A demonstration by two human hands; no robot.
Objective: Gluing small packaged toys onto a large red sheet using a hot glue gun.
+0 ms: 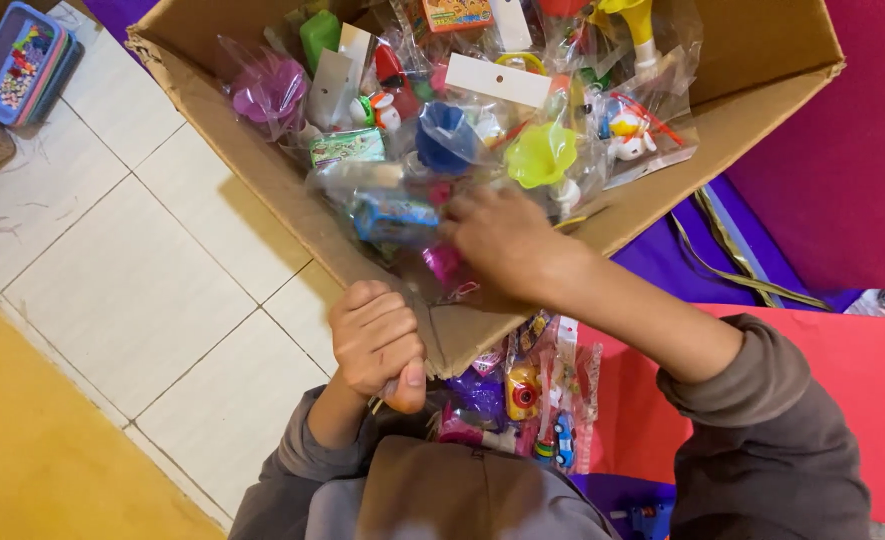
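The right hand (502,240) reaches among toy packets (442,130) in the box (252,160), its fingers hidden; the left hand (377,340) is a fist at the box corner.

Clear toy packets (482,130) in cardboard box (752,90)

Head camera, looking steeply down

A single close view from above the person's lap: cardboard box (482,330) fills the upper centre of the frame, tiled floor (142,290) runs down the left.
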